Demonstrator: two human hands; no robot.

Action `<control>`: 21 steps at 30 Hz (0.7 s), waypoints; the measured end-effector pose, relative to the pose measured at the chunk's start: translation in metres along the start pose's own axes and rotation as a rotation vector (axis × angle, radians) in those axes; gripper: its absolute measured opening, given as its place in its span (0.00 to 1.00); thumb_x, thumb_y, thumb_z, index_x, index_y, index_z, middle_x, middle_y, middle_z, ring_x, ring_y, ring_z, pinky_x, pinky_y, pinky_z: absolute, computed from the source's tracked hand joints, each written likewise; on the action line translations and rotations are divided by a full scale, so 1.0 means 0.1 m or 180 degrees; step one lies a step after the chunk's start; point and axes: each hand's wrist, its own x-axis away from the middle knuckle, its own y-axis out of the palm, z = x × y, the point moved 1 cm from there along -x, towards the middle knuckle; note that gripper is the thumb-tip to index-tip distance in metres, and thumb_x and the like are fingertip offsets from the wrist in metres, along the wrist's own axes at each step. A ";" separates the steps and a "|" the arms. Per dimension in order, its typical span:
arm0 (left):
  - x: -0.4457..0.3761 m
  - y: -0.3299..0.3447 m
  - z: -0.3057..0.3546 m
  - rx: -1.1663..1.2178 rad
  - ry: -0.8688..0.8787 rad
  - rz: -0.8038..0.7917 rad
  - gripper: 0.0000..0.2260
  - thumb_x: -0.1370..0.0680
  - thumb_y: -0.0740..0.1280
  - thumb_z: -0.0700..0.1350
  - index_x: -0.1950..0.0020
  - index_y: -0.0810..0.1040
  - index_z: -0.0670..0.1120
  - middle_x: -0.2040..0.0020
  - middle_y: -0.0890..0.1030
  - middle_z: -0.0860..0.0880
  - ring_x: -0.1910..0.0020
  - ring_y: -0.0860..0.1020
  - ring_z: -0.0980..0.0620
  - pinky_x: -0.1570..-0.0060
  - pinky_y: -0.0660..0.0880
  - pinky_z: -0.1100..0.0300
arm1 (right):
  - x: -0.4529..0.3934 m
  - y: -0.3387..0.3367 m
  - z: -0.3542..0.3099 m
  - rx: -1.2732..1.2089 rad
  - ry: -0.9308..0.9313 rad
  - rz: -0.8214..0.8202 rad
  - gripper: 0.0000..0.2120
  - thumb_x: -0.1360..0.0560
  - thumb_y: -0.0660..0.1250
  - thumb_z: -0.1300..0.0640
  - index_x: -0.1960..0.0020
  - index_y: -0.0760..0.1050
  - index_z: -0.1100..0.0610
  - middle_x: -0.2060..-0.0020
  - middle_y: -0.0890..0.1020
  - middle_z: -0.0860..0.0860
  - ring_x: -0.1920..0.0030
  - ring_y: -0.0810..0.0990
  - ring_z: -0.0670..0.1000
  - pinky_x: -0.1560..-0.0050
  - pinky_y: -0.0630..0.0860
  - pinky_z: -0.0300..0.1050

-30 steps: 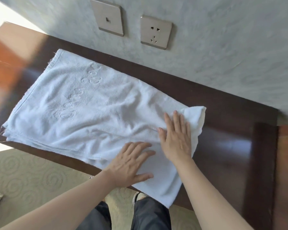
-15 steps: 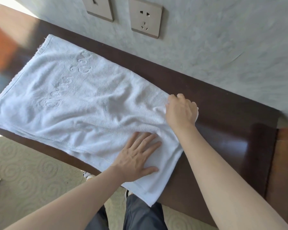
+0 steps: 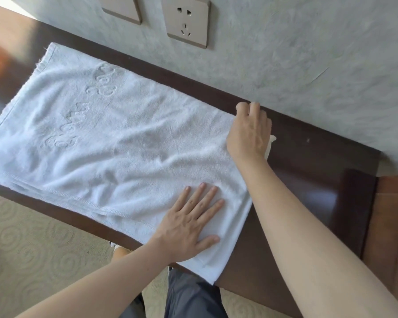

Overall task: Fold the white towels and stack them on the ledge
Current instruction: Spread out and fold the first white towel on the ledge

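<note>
A white towel (image 3: 106, 143) with an embossed pattern lies spread in two layers on the dark wooden ledge (image 3: 308, 184), its near right corner hanging over the front edge. My left hand (image 3: 191, 223) lies flat, fingers apart, pressing the towel's near right part. My right hand (image 3: 248, 134) is at the towel's far right corner by the wall, fingers curled down onto the cloth; a small bit of towel shows past its right side. Whether it pinches the corner is hidden.
A grey textured wall (image 3: 308, 65) runs along the ledge's back, with a switch plate (image 3: 122, 8) and a power socket (image 3: 186, 21). Patterned beige carpet (image 3: 32, 260) and my dark trousers (image 3: 189, 297) lie below. A reddish wooden surface (image 3: 391, 226) adjoins at right.
My right hand moved from the towel's right edge up to its far right corner and curled its fingers, drawing that corner toward the wall. My left hand stayed flat on the towel.
</note>
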 end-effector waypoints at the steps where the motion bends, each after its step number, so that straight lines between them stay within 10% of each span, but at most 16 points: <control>1: -0.01 -0.01 0.01 0.0128 -0.0030 0.0082 0.34 0.17 0.51 0.66 0.16 0.54 0.49 0.16 0.51 0.45 0.18 0.49 0.42 0.21 0.49 0.41 | 0.11 0.03 0.00 -0.0024 -0.0046 0.0003 0.16 0.22 0.62 0.63 0.35 0.70 0.58 0.39 0.73 0.57 0.43 0.75 0.60 0.41 0.68 0.52; 4: -0.10 -0.10 -0.07 0.0485 -0.0128 0.0565 0.25 0.16 0.57 0.59 0.21 0.68 0.50 0.20 0.65 0.45 0.21 0.63 0.42 0.24 0.59 0.43 | 0.48 0.20 0.12 0.0057 -0.0044 -0.0538 0.26 0.17 0.55 0.49 0.22 0.59 0.56 0.24 0.63 0.59 0.25 0.62 0.61 0.25 0.57 0.57; 7: -0.31 -0.19 -0.21 0.0404 -0.0385 0.0669 0.27 0.17 0.58 0.59 0.20 0.64 0.51 0.18 0.58 0.44 0.18 0.55 0.42 0.21 0.53 0.42 | 0.57 0.34 0.28 -0.0135 -0.0129 -0.0725 0.30 0.16 0.50 0.43 0.18 0.49 0.52 0.18 0.49 0.56 0.19 0.47 0.58 0.21 0.43 0.55; 17: -0.05 0.07 0.03 -0.0090 0.0384 -0.0013 0.42 0.21 0.51 0.73 0.16 0.47 0.49 0.16 0.46 0.43 0.18 0.44 0.41 0.22 0.45 0.40 | 0.10 0.36 0.52 -0.0129 -0.0242 -0.1288 0.31 0.17 0.44 0.37 0.18 0.40 0.46 0.19 0.41 0.55 0.20 0.38 0.58 0.21 0.35 0.55; 21: 0.08 0.03 0.04 0.0164 0.0797 0.0108 0.38 0.22 0.56 0.72 0.19 0.63 0.49 0.19 0.61 0.42 0.19 0.57 0.42 0.22 0.52 0.44 | 0.28 0.26 0.48 -0.0113 -0.0190 -0.0944 0.30 0.16 0.46 0.42 0.18 0.42 0.51 0.19 0.43 0.57 0.19 0.40 0.59 0.21 0.37 0.59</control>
